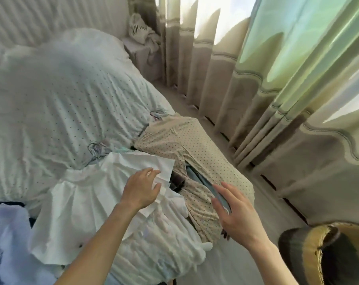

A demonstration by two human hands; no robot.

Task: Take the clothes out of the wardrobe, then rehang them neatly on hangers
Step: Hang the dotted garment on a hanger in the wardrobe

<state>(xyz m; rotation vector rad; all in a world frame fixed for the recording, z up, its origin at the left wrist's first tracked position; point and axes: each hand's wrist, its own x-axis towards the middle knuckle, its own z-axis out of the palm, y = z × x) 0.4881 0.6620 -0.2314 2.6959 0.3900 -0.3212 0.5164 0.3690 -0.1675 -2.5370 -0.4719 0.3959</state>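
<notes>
A white blouse [96, 202] is spread on the bed [51, 99], just beside a beige dotted garment [195, 145]. The left hand [141, 190] is held over the blouse's upper edge, fingers loosely bent and slightly apart, nothing gripped; contact cannot be told. The right hand [234, 212] is held above the dotted garment, fingers straight and spread. Hangers [96, 151] are seen behind the blouse

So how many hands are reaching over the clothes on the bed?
2. The left hand is over the white pleated garment; the right hand, fingers spread, is over the beige dotted garment. Neither is hidden.
</notes>
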